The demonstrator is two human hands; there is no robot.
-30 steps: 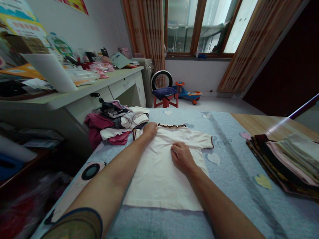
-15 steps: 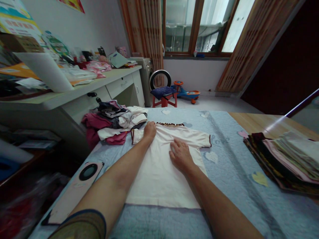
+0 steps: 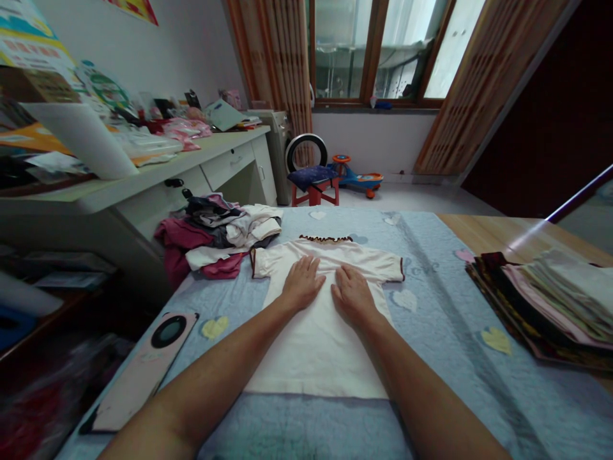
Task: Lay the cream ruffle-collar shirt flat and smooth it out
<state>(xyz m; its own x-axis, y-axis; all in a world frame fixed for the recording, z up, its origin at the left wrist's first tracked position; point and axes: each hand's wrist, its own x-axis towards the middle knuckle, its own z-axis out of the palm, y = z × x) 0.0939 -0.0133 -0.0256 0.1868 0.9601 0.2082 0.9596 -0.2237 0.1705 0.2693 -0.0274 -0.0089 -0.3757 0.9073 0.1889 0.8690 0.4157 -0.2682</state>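
Observation:
A white short-sleeved shirt (image 3: 316, 358) with dark brown trim on its sleeves and a ruffled collar lies spread on a light blue patterned cloth (image 3: 431, 383), its collar pointing away from me. My left hand (image 3: 302, 283) lies flat on the upper left of the shirt's chest, fingers stretched forward. Beside it, a little to the right, my right hand (image 3: 353, 295) rests on the fabric with fingers extended and the thumb near the left hand. Neither hand grips the cloth. Slight creases show between and above the hands.
A crumpled pile of clothes (image 3: 215, 233) lies at the back left. A phone (image 3: 138, 383) in a pale pink case is near the left edge. Folded clothes (image 3: 550, 306) are stacked at right. Beyond stand a red stool (image 3: 316, 191) and a cluttered desk (image 3: 201, 153).
My left hand has let go of the shirt's left shoulder and moved right and toward me onto the chest, laid flat. My right hand has shifted slightly right.

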